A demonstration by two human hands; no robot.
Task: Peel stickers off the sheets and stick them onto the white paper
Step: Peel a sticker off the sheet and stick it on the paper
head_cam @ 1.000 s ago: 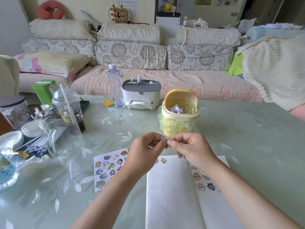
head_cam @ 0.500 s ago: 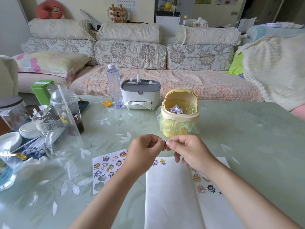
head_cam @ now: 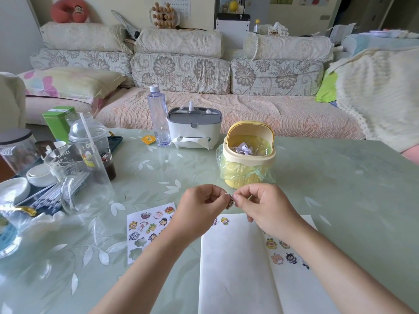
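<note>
– At the bottom centre of the frame, what lies on the desk (head_cam: pixel 340 189)?

– White paper (head_cam: pixel 235 268), flat, running off the lower edge. Stuck stickers (head_cam: pixel 277 258) sit on its right part, and two more sit at its top edge.

– To the left of it?

– Sticker sheet (head_cam: pixel 147 227), flat on the desk, just beside the paper. The left forearm crosses its right edge.

– State of the hands?

– Left hand (head_cam: pixel 199 211) and right hand (head_cam: pixel 265 207) are held above the top edge of the paper, fingertips meeting. Each pinches, thumb against forefinger, one small round sticker (head_cam: pixel 229 202) held between them. The other fingers are curled. Whether a backing is attached to it cannot be told.

– Beyond the hands?

– Yellow bin (head_cam: pixel 248 159), centre of the frame, lid tilted up, lined with a bag, paper scraps inside. Farther back, a tissue box (head_cam: pixel 195 128) and a water bottle (head_cam: pixel 158 118) stand side by side. A glass jug (head_cam: pixel 79 177) stands at left centre among cups and dishes.

– Farthest item?

– Sofa (head_cam: pixel 226 109), spanning the upper frame.
</note>
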